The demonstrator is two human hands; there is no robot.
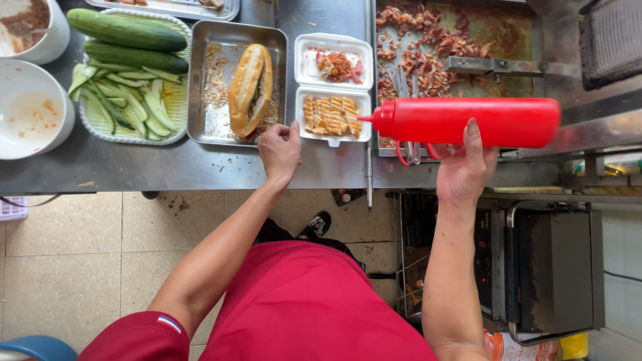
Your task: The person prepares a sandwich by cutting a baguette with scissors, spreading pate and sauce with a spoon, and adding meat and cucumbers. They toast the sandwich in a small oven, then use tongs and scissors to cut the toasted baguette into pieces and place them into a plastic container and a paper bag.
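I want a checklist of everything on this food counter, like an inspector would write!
Surface: steel counter, crumbs by its near edge.
Job's things: red squeeze bottle held sideways, nozzle toward the white foam box holding toasted slices and a chili-topped portion; split baguette on a metal tray.
Clutter: basket of cucumbers, whole and sliced; empty white bowl; griddle covered in meat scraps.
Hands: right hand grips the bottle; left hand rests at the box's near edge.
Cables: nothing seen.
Surroundings: tiled floor, press grill below the counter.
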